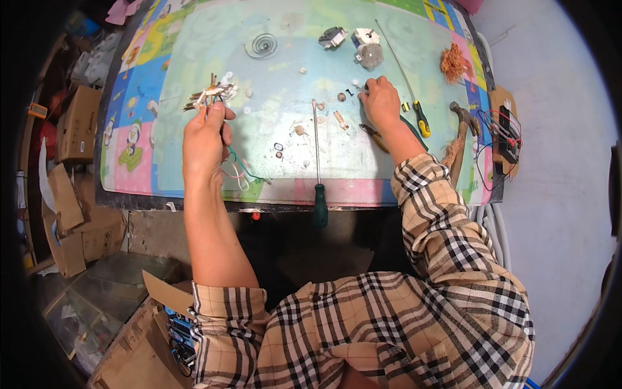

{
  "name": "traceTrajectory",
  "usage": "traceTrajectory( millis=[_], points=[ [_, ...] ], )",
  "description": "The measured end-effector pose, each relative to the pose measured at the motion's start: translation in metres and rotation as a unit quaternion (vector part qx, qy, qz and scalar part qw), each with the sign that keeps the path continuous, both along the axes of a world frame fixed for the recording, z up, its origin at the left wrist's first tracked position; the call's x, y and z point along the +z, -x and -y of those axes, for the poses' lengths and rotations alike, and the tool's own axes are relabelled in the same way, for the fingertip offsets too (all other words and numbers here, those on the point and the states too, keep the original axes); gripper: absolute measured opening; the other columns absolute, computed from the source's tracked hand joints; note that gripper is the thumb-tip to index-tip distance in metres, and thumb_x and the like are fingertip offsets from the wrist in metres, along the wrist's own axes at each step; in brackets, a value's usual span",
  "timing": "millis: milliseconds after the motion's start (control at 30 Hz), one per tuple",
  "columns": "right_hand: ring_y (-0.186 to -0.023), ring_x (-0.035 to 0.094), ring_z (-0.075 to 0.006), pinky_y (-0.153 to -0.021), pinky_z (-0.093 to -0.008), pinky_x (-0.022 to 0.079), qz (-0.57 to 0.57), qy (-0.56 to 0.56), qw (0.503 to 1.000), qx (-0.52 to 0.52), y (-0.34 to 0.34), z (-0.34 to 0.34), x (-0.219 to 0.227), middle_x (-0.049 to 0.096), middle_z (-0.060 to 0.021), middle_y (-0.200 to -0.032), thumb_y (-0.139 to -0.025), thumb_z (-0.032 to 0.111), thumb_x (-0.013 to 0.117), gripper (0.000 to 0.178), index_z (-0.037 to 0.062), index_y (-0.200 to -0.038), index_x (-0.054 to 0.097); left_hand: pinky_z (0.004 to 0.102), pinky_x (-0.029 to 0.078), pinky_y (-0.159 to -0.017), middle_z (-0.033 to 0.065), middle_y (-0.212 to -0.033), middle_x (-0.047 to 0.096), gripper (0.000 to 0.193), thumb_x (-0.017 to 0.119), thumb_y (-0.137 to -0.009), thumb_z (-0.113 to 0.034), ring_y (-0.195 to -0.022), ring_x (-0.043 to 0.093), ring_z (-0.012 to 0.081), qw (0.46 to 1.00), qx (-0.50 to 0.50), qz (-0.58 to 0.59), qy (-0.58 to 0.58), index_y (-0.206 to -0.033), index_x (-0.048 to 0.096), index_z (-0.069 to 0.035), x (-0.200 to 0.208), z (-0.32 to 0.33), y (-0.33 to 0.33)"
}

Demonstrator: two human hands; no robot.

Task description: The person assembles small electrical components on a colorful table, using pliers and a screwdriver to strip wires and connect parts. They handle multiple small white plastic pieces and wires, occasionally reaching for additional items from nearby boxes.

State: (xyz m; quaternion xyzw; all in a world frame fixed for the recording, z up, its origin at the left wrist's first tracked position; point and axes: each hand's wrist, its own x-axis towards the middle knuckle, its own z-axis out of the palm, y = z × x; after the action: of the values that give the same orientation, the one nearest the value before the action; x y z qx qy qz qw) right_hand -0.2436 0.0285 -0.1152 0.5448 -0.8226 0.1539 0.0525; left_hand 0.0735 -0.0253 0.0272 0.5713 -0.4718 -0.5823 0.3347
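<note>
At the left of the table, my left hand (206, 139) is closed around a small electrical part (210, 96) with brown metal strips and whitish bits. Green, white and orange wires (241, 170) trail from that hand. My right hand (381, 102) rests on the tabletop, fingers bent and drawn together beside small loose pieces; what they pinch, if anything, is hidden. Under its wrist lies a pair of pliers (374, 137), partly covered. Between the hands, a long screwdriver (320, 201) with a dark green handle overhangs the front edge.
Small metal bits (299, 130) are scattered mid-table. Further back lie a coiled spring (264, 45), a grey-white block (368, 48) and a dark switch-like part (332, 37). At right are a yellow-black screwdriver (422, 120), a hammer (461, 139), copper wire (452, 63) and a meter (508, 134).
</note>
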Motion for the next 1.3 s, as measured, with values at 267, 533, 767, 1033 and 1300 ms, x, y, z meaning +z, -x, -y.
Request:
traceTrajectory(
  millis=[267, 533, 767, 1033, 1300],
  points=[
    [-0.087, 0.059, -0.035, -0.075, -0.0435, 0.047, 0.176, -0.078, 0.978, 0.078, -0.029, -0.002, 0.047, 0.061, -0.0162, -0.089, -0.081, 0.026, 0.062, 0.021, 0.0065, -0.09, 0.064, 0.023, 0.025, -0.041, -0.0029, -0.055, 0.043, 0.022, 0.05, -0.093, -0.028, -0.044, 0.034, 0.0068, 0.997, -0.069, 0.002, 0.043, -0.086, 0.056, -0.008, -0.01, 0.0, -0.003],
    [-0.094, 0.058, -0.0299, -0.084, -0.0371, 0.045, 0.414, -0.009, 0.874, 0.255, -0.106, -0.009, 0.098, 0.059, -0.0178, -0.096, -0.087, 0.026, 0.057, 0.03, 0.0027, -0.106, 0.061, 0.0334, 0.052, -0.068, 0.0096, -0.076, 0.061, 0.02, 0.05, -0.095, -0.022, -0.075, 0.063, 0.0206, 0.958, -0.086, -0.27, -0.032, -0.092, 0.054, -0.002, -0.012, -0.002, 0.001],
    [-0.099, 0.052, -0.03, -0.089, -0.0361, 0.04, 0.541, -0.028, 0.759, 0.361, -0.141, -0.013, 0.1, 0.057, -0.0176, -0.103, -0.096, 0.036, 0.04, 0.043, 0.0008, -0.11, 0.059, 0.0383, 0.055, -0.067, 0.0145, -0.082, 0.061, 0.019, 0.045, -0.097, -0.019, -0.074, 0.063, 0.0263, 0.882, -0.09, -0.452, -0.097, -0.092, 0.052, -0.002, -0.023, 0.002, 0.009],
    [-0.093, 0.051, -0.0119, -0.088, -0.0277, 0.041, 0.68, -0.165, 0.637, 0.325, -0.146, -0.016, 0.105, 0.062, -0.0067, -0.102, -0.097, 0.042, 0.043, 0.049, -0.0016, -0.106, 0.062, 0.0402, 0.053, -0.075, 0.0149, -0.089, 0.061, 0.02, 0.047, -0.096, -0.021, -0.084, 0.061, 0.0282, 0.894, -0.063, -0.439, -0.061, -0.092, 0.053, -0.003, -0.029, 0.003, 0.011],
    [-0.088, 0.061, -0.0198, -0.078, -0.0318, 0.053, 0.774, -0.185, 0.568, 0.208, -0.135, -0.012, 0.105, 0.061, -0.0151, -0.106, -0.098, 0.039, 0.04, 0.052, -0.0079, -0.115, 0.055, 0.0402, 0.051, -0.079, 0.0133, -0.092, 0.06, 0.02, 0.049, -0.095, -0.022, -0.085, 0.061, 0.0264, 0.897, -0.024, -0.438, -0.059, -0.092, 0.055, -0.003, -0.028, 0.01, -0.004]
  ],
)
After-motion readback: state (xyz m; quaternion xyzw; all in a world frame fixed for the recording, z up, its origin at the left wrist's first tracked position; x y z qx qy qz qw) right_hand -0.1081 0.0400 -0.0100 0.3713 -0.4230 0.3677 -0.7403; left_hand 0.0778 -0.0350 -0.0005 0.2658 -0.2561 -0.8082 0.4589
